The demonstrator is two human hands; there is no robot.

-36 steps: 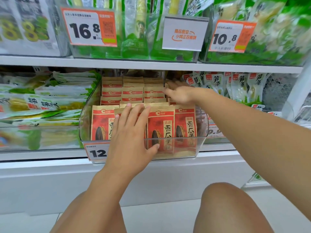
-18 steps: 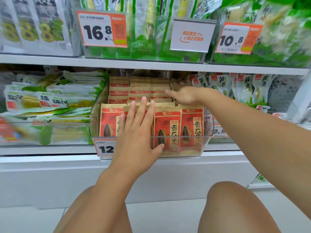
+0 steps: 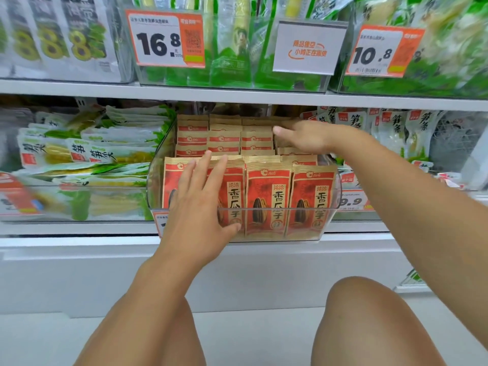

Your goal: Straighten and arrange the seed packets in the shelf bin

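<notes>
A clear plastic shelf bin (image 3: 327, 223) on the lower shelf holds several rows of red and tan seed packets (image 3: 266, 199), standing upright and facing front. My left hand (image 3: 200, 204) lies flat with straight fingers against the front-left packets, thumb on the bin's front wall. My right hand (image 3: 303, 137) reaches deeper over the right rear packets (image 3: 298, 154), fingers extended and resting on their tops. The front-left packets are partly hidden behind my left hand.
Green and white bamboo-shoot packs (image 3: 89, 157) fill the bin to the left, and similar packs (image 3: 396, 122) stand to the right. The shelf above (image 3: 237, 95) overhangs closely, with price tags 16.8 (image 3: 165, 39) and 10.8 (image 3: 380, 52). My knees sit below the shelf front.
My right hand has moved slightly back and up along the right rear packets. My left hand stays pressed on the front-left packets. The view has shifted a little.
</notes>
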